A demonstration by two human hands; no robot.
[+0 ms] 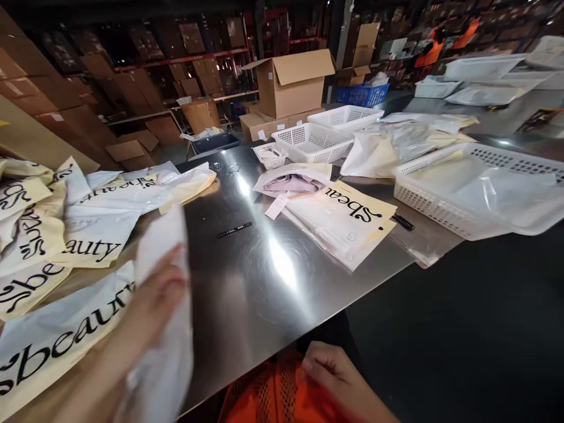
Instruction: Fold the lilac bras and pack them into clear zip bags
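Note:
At the left, my left hand [161,294] is closed on a whitish plastic packaging bag [176,346], both smeared by motion. The bag stands upright above a heap of printed bags [97,247] lettered "beauty". My right hand [328,367] is low in front of my orange mesh vest [268,393], fingers curled; whether anything is in them is hidden. Across the metal table [238,282], a folded mauve garment [293,182] in clear plastic, with a white tag [276,207], lies against a stack of printed bags [339,229]. A black marker [234,230] rests near the middle.
White perforated baskets [304,144] stand at the back; a larger white basket [440,205] at the right holds plastic packages. Another black marker [403,221] lies beside the bag stack. Behind the table are an open carton [286,88], a blue crate [363,95] and people in orange vests [432,54].

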